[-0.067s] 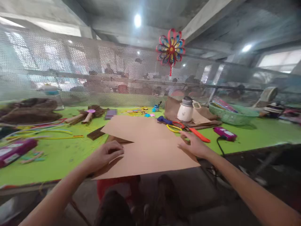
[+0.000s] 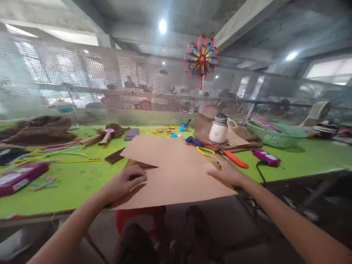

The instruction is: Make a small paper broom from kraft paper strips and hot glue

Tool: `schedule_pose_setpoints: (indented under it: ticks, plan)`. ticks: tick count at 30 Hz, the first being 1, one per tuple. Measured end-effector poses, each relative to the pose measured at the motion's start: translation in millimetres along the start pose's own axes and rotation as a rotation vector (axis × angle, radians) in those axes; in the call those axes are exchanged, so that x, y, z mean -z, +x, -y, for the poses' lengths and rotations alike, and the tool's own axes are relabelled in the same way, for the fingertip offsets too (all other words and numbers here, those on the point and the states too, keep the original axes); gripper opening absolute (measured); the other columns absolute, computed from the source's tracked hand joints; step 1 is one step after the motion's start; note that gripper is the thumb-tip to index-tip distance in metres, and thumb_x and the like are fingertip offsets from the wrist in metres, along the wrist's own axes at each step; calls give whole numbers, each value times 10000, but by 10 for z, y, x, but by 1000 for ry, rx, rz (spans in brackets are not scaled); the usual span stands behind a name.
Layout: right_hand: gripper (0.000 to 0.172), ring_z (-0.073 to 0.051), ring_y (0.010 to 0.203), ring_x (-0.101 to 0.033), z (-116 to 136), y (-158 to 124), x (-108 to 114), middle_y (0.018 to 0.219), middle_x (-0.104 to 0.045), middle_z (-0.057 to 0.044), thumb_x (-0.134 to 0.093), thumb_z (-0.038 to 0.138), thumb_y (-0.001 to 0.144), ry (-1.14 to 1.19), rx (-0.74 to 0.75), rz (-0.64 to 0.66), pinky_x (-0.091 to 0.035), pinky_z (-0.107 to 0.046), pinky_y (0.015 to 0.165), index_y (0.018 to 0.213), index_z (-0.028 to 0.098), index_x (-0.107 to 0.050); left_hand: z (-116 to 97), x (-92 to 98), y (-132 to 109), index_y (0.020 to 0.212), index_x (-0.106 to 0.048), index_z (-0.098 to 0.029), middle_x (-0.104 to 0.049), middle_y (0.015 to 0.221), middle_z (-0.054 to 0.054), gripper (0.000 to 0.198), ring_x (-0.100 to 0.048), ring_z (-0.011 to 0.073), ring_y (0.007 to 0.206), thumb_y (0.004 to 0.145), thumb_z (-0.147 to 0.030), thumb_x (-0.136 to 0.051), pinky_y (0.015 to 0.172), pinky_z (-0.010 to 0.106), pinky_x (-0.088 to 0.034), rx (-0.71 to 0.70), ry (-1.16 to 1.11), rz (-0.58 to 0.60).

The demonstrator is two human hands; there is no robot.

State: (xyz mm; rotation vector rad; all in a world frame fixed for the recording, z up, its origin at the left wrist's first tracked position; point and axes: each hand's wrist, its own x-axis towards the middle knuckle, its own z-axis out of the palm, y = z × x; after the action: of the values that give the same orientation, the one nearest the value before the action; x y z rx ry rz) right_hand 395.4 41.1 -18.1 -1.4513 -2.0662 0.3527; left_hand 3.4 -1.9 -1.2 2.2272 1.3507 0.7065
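A brown sheet (image 2: pixel 176 183) lies across the middle of the worktop's (image 2: pixel 74 183) near edge, its front margin overhanging. My left hand (image 2: pixel 131 179) rests at the sheet's left side, fingers curled; from here I cannot tell whether they grip it. My right hand (image 2: pixel 226 171) is at its right side, thumb and fingers parted. Toward the worktop's far edge I see a white jug (image 2: pixel 218 132).

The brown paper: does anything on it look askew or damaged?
A wedge-shaped gap breaks the left side of the brown paper, just beyond the left hand, making its outline uneven; whether cut or overlapping sheets, I cannot tell.
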Motion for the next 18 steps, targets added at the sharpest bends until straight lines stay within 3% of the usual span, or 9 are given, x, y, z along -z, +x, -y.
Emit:
schedule_pose_setpoints:
  ticks: [3,6,12,16,18]
  plan:
    - [548,-247,934,-596,2,53,-41,954,-676,-58,-650,275,679,114,-58,-18,-440,-363,842,1216,178,-602,-33,-38,-15,812,-666,-190,-663,915,52,267,-609,180,840,832,-415,-523,772,284,-474,7,-8,-27]
    - [485,-159,598,-529,-31,50,-70,593,-548,47,-638,273,697,314,-144,-33,-424,-281,604,1173,178,-627,-40,-45,-42,811,-668,-185,-662,889,57,261,-616,180,814,835,-394,-513,752,287,-486,12,-70,-76]
    - [485,-163,721,-599,-34,-29,-81,831,-648,-5,-729,302,671,882,-155,-62,-461,-272,631,1132,203,-614,44,122,-161,810,-669,-194,-672,857,56,245,-622,192,828,817,-397,-533,771,297,-481,21,-54,-405]
    - [491,-157,674,-610,-68,-55,-123,812,-681,-7,-767,322,649,954,-185,-198,-468,-271,615,1107,215,-629,45,277,-284,849,-668,-229,-678,950,44,273,-625,226,912,763,-467,-566,823,317,-487,184,-2,-648]
    - [486,-167,673,-622,-86,-46,-178,828,-701,-16,-783,330,623,995,-201,-254,-482,-287,623,1074,216,-644,-19,299,-350,966,-648,-226,-656,1053,60,364,-617,252,969,742,-504,-575,856,359,-488,308,-25,-714]
